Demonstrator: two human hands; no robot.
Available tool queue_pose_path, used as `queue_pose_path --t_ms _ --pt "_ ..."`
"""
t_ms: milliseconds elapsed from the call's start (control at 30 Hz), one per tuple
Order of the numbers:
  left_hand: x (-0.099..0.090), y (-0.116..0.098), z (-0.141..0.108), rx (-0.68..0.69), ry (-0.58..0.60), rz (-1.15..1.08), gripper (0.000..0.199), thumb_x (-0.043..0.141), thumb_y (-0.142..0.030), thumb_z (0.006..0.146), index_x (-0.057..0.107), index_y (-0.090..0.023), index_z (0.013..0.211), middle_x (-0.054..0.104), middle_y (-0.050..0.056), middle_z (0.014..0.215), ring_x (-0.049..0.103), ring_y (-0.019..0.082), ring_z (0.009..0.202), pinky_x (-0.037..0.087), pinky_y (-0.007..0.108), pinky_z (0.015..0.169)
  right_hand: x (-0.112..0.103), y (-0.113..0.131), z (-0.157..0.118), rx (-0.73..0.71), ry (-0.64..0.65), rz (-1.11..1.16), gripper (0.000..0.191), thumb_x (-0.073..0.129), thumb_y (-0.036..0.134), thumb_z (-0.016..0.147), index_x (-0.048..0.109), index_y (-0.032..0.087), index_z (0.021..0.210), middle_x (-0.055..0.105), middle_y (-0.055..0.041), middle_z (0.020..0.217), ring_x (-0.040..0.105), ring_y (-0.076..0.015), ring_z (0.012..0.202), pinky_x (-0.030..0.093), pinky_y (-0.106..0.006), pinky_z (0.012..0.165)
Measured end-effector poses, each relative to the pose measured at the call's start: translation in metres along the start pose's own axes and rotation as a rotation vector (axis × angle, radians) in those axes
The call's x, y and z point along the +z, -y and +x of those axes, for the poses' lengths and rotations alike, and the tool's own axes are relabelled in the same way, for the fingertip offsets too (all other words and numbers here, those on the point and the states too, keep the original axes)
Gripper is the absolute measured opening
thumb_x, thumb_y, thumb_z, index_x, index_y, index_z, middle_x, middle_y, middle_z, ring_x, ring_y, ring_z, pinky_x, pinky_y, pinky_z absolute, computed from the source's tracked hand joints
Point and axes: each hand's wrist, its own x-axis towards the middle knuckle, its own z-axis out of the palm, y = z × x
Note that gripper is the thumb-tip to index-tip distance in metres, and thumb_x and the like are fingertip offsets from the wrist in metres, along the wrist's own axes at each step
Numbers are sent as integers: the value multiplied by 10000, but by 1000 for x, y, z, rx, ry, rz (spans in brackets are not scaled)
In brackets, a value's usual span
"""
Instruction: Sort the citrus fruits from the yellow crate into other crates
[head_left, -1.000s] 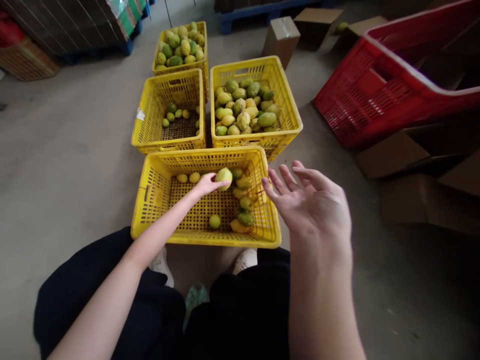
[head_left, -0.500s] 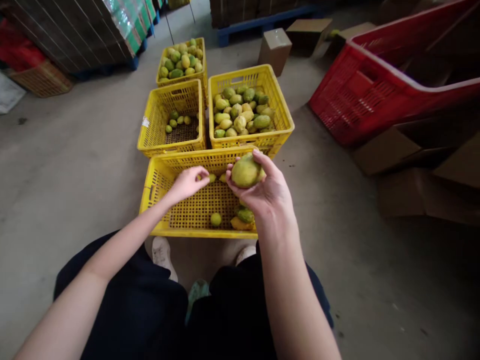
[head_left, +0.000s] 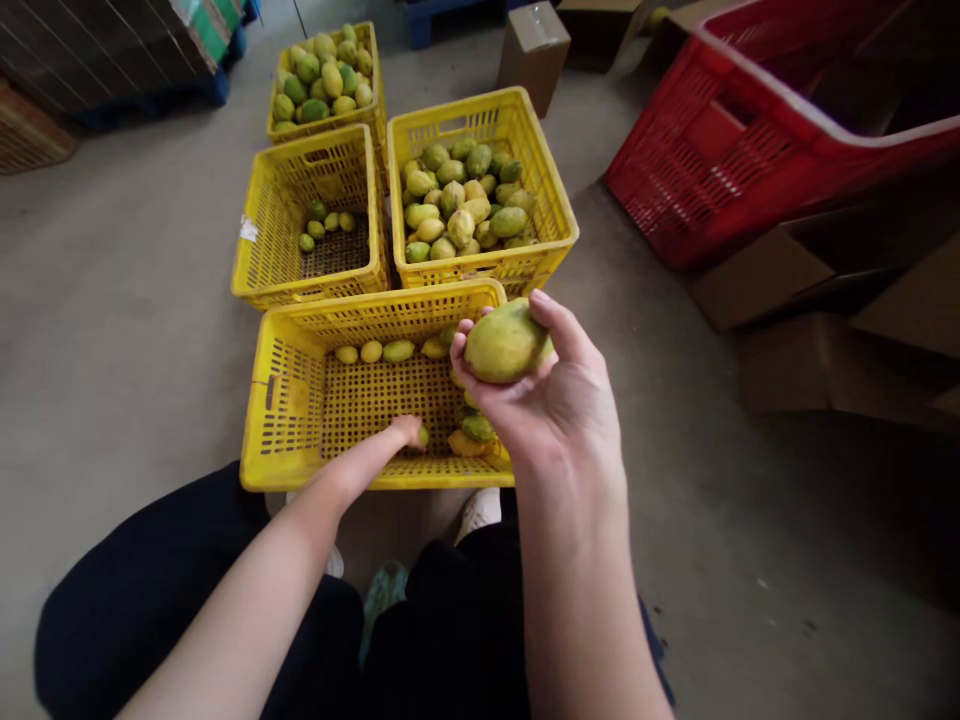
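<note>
My right hand (head_left: 555,405) is turned palm up with its fingers curled round a green-yellow papaya (head_left: 504,342), above the right side of the nearest yellow crate (head_left: 289,472). Down inside that crate my left hand (head_left: 403,430) has its fingers closed on a small green fruit (head_left: 424,436), mostly hidden behind them. Along the crate's far wall lies a row of small fruits, among them a greenish oval one (head_left: 398,351). More fruits, including a green one (head_left: 478,428) and an orange-yellow one (head_left: 469,444), rest at the right end, partly covered by my right hand and wrist.
Behind stand a yellow crate full of papayas (head_left: 574,235), a yellow crate with several small fruits (head_left: 240,275), and another full yellow crate (head_left: 379,70). A large red crate (head_left: 675,190) and open cardboard boxes (head_left: 784,360) stand at the right. My shoes are just below the near crate.
My left hand has moved down and nearer, from the far side of the crate to the small fruit near its front. The right hand keeps the papaya. The view has shifted slightly.
</note>
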Motion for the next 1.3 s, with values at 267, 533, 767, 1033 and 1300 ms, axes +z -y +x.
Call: queue_pose_path --t_ms 267,533,767,1033,1300 --pt "-38 6 -4 50 -31 48 543 921 -275 451 652 -175 911 679 91 1004 614 325 1031 462 429 930 5 -6 7 -19 -27 3 97 658 293 780 589 247 830 627 18 865 662 -167 833 616 -367 709" --pt "-174 -20 -121 338 -491 -521 658 892 -365 501 506 -202 1008 613 65 1081 626 235 987 494 419 913 40 -5 -16 168 -249 84 146 670 250 761 537 234 819 616 -9 855 642 -162 801 605 -282 622" --pt "-157 -41 -213 588 -371 -1376 611 856 -206 558 489 -235 1045 642 -12 972 657 168 982 474 370 985 45 -44 -55 224 -98 -124 111 664 177 748 568 215 789 628 2 679 628 -164 629 582 -288 535" --pt "-147 -54 -246 681 -94 -1584 511 844 -371 613 600 -206 1030 672 36 956 676 220 924 532 388 898 40 -72 -76 195 217 -283 327 586 505 790 637 182 787 661 -41 625 663 -200 601 496 -262 425" --pt "-144 -50 -252 463 -95 -1775 284 588 -453 777 564 -178 708 596 17 699 575 108 596 477 224 532 27 -94 -84 -166 384 -452 347 579 501 754 657 179 654 643 -43 582 618 -187 515 464 -269 409"
